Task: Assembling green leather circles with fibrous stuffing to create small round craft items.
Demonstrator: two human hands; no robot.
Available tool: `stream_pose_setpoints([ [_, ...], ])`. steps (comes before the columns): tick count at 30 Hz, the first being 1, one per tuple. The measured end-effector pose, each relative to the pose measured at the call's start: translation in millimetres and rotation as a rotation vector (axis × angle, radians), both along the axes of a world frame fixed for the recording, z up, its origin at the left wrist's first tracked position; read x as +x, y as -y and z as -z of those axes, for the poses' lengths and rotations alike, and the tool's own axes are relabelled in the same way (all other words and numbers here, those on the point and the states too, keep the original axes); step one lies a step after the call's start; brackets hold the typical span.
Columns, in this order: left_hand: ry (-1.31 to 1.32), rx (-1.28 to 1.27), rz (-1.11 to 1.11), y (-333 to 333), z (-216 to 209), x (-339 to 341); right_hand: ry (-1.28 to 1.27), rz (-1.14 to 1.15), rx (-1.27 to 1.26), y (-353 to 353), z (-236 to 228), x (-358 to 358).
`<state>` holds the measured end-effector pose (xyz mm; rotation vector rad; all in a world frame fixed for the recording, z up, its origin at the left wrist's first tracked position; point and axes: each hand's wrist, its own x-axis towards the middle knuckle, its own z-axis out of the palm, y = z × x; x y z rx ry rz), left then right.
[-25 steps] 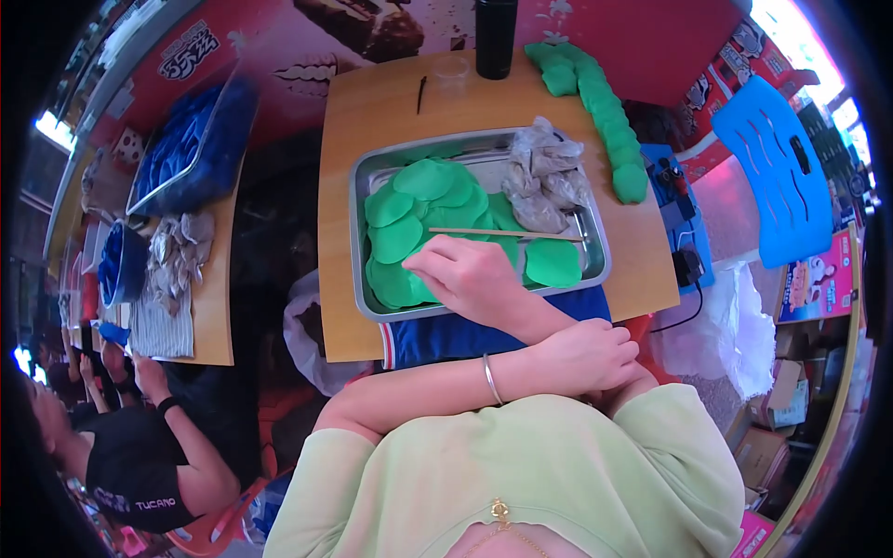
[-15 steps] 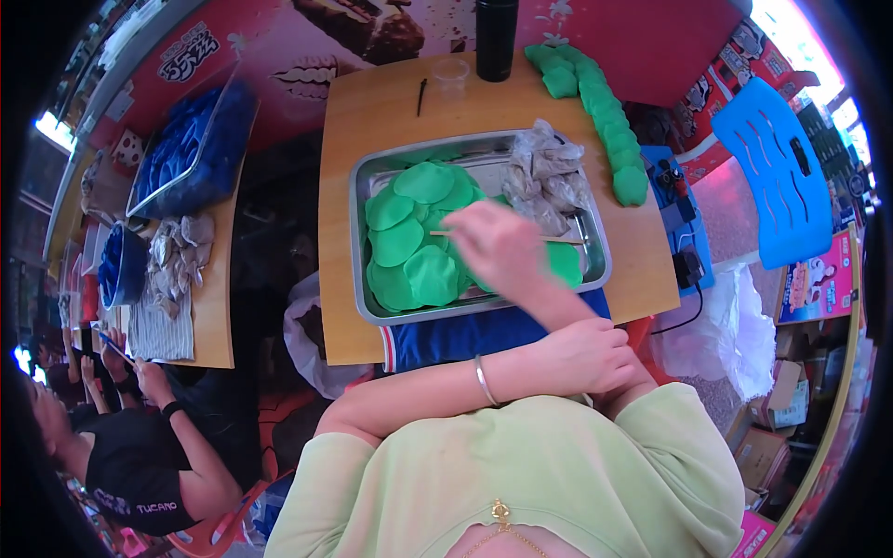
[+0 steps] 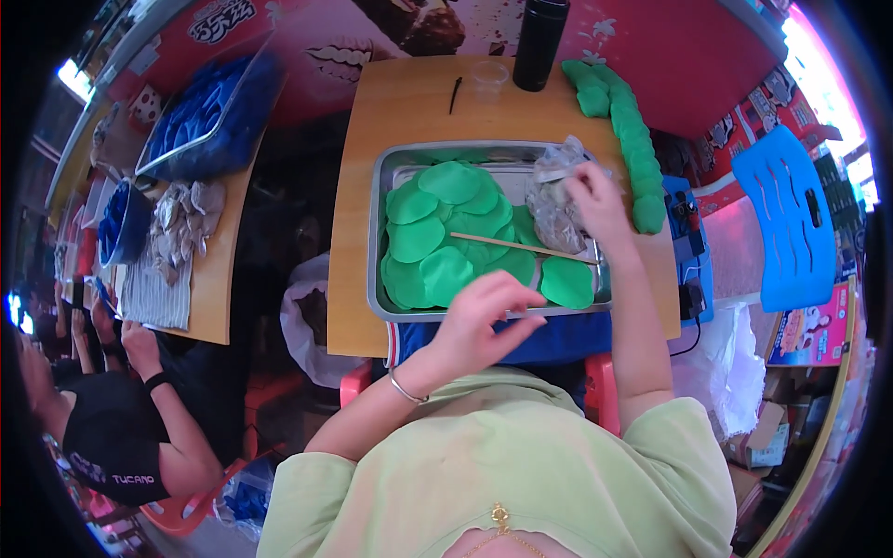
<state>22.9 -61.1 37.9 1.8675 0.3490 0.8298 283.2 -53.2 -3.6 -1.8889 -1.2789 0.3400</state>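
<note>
My right hand [image 3: 600, 200] reaches over the right side of a metal tray [image 3: 377, 279]. Its fingers are bent together on a clump of clear plastic bags [image 3: 547, 200] with greyish-brown contents. My left hand [image 3: 488, 316], a silver bangle at its wrist, hovers by the tray's near edge with thumb and fingers apart and nothing in it. Many thin green round pieces [image 3: 419, 240] overlap in the tray's left part. A single green piece [image 3: 566, 283] lies at the near right. Across the green pieces rests a thin wooden stick [image 3: 521, 245], untouched by either hand.
A row of overlapping green pieces [image 3: 635, 153] runs along the table's right edge. At the back stand a black bottle [image 3: 540, 45] and a clear cup [image 3: 489, 76]. A blue chair [image 3: 786, 219] is at right. Another person [image 3: 139, 437] works at a table on the left.
My left hand has come off my right forearm and opened near the tray. My right hand has moved from the stick and green pieces rightward to the plastic bags. The view has shifted slightly.
</note>
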Motion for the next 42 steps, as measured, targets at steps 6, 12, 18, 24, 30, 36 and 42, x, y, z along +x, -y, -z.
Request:
stream_pose_setpoints([
  [6,0.255,-0.67,-0.084,-25,0,-6,-0.803,-0.491,-0.055,24,-89,-53],
  [12,0.445,-0.907,0.029,-22,13,-7,-0.746,-0.51,-0.079,28,-105,-93],
  [18,0.645,-1.046,0.038,-19,15,-2,-1.345,-0.369,-0.114,33,-55,-111],
  [24,0.623,-1.457,0.009,0,20,6,-0.835,-0.224,0.168,24,-75,-119],
  [30,0.736,-1.69,0.231,13,22,10,-0.581,-0.405,0.07,19,-127,-111],
  [36,0.582,-1.189,0.227,16,23,15,-0.022,-0.554,-0.092,10,-135,-98],
  [42,0.536,-1.048,0.148,12,23,15,0.2,-0.416,-0.24,8,-134,-110],
])
